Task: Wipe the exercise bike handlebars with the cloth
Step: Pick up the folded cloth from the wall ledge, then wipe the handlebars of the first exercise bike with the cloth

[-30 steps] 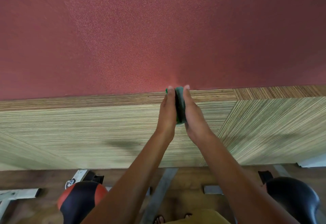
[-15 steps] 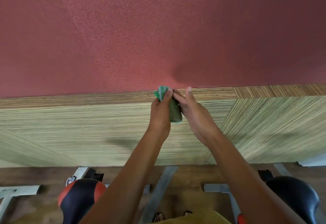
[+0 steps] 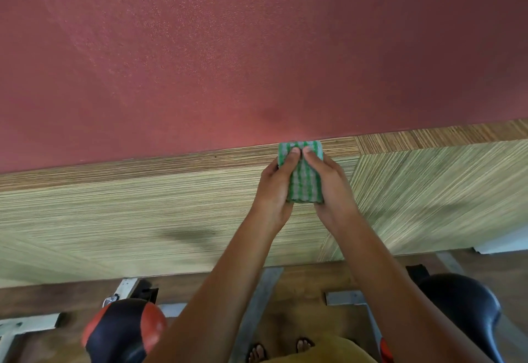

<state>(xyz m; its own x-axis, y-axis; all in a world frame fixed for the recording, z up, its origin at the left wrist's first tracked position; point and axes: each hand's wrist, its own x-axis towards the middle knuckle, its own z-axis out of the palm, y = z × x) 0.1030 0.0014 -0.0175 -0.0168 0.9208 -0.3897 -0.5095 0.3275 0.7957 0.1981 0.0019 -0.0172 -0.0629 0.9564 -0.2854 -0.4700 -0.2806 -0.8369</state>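
Observation:
A folded green and white striped cloth [image 3: 303, 179] is held up in front of me at arm's length. My left hand [image 3: 273, 188] grips its left side with the thumb laid across the front. My right hand [image 3: 331, 188] grips its right side, thumb on the front too, and the two thumb tips meet near the cloth's top edge. No handlebars are in view. A black and red bike saddle [image 3: 123, 331] shows at the bottom left and a black saddle [image 3: 463, 302] at the bottom right.
A red textured wall [image 3: 257, 48] fills the upper half, with a striped wooden panel [image 3: 114, 214] below it. Grey metal bike frame bars [image 3: 257, 299] lie on the brown floor. My feet in sandals [image 3: 281, 348] are at the bottom centre.
The cloth was pressed edge-on between my two palms. It is now turned flat toward me, with both thumbs on its striped face.

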